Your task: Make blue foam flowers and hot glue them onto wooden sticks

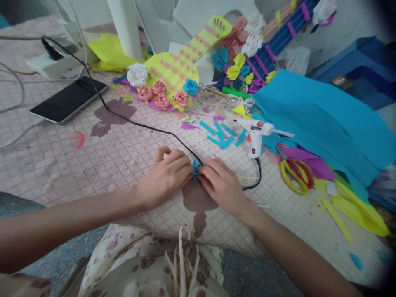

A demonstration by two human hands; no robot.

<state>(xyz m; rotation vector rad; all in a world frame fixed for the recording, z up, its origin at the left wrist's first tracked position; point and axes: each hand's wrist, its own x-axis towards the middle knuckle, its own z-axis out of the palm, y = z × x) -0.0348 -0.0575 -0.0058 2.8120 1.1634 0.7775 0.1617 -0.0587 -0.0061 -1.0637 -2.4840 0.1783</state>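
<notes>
Between my two hands is a small blue paper flower (195,168) with pointed petals, low over the quilted table cover (130,152). My left hand (168,175) pinches its left side with thumb and fingers. From the right, my right hand (221,183) grips the other side, fingertips pressed close together. Part of the flower is hidden behind the fingers. A black cord (145,126) runs behind the flower. Beyond my right hand, blue paper strips (220,134) lie scattered, and a white glue gun (256,138) rests with its nozzle pointing left.
Scissors (293,176) with red and yellow handles lie right, near blue paper sheets (321,119). At the back are a yellow paper guitar (173,68) with paper roses and a dark blue one (275,45). A phone (69,99) and power strip (55,64) are left.
</notes>
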